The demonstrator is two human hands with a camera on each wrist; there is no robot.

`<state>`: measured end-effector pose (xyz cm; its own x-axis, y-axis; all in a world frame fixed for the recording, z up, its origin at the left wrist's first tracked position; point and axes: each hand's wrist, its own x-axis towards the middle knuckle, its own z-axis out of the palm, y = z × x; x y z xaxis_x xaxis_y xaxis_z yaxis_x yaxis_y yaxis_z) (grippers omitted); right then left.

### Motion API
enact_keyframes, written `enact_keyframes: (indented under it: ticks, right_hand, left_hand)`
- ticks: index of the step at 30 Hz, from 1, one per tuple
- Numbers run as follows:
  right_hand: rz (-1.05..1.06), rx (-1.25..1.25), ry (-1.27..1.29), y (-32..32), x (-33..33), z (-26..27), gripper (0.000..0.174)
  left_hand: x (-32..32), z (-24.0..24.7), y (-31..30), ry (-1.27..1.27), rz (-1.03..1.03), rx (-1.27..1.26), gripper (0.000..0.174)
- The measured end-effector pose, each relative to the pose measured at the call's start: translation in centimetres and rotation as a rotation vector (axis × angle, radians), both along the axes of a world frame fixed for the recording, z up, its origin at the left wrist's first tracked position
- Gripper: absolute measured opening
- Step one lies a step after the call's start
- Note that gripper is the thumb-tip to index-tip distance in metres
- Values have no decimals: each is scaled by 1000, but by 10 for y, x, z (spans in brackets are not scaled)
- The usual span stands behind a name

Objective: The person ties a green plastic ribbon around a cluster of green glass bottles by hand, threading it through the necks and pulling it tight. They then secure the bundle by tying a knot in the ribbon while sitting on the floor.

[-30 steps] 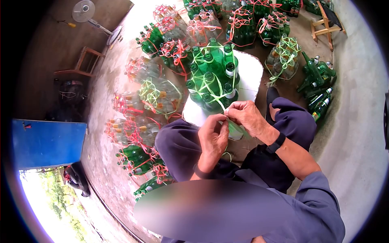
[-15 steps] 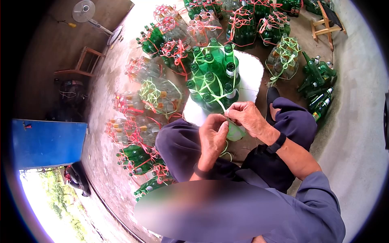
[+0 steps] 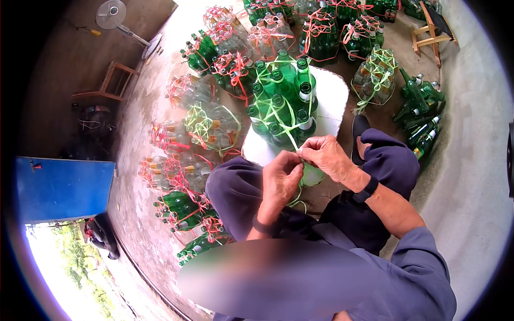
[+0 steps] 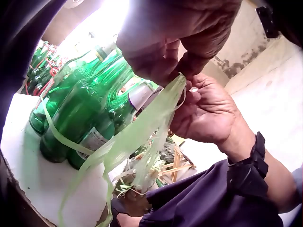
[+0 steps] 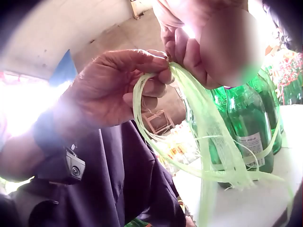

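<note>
A cluster of green glass bottles (image 3: 277, 101) stands upright on a white board (image 3: 333, 88), laced around the necks with light green plastic strapping (image 3: 289, 131). Just on the near side of it, the left hand (image 3: 281, 181) and right hand (image 3: 333, 159) meet fingertip to fingertip. Each pinches the plastic strip (image 4: 135, 123) between thumb and fingers. Seen from the right wrist, a strip loop (image 5: 142, 120) curves below the left hand (image 5: 111, 87), and broad loose ends hang under the pinch. A strip also circles the bottles' lower sides. The exact point of the pinch is partly hidden by fingers.
Bottle bundles tied with red strips (image 3: 230, 72) crowd the floor left and beyond. A green-strapped clear bundle (image 3: 375, 75) and loose green bottles (image 3: 420, 104) lie to the right, near the wall. A wooden folding stool (image 3: 431, 32) is farther back; a fan (image 3: 111, 14) stands far left.
Both hands stay in nearly the same spot. The left fingers and thumb have moved slightly closer to the right fingertips, and the loose strip below has shifted a little.
</note>
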<state>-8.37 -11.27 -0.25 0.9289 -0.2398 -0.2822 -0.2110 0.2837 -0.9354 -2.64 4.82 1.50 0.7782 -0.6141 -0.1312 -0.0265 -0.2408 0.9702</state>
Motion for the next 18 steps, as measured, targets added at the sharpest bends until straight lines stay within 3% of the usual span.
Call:
enact_keyframes:
  ticks: [18]
  right_hand:
    - [83, -151, -42, -1, -1, 0, 23]
  left_hand:
    - [-11, 0, -2, -47, 69, 42, 6]
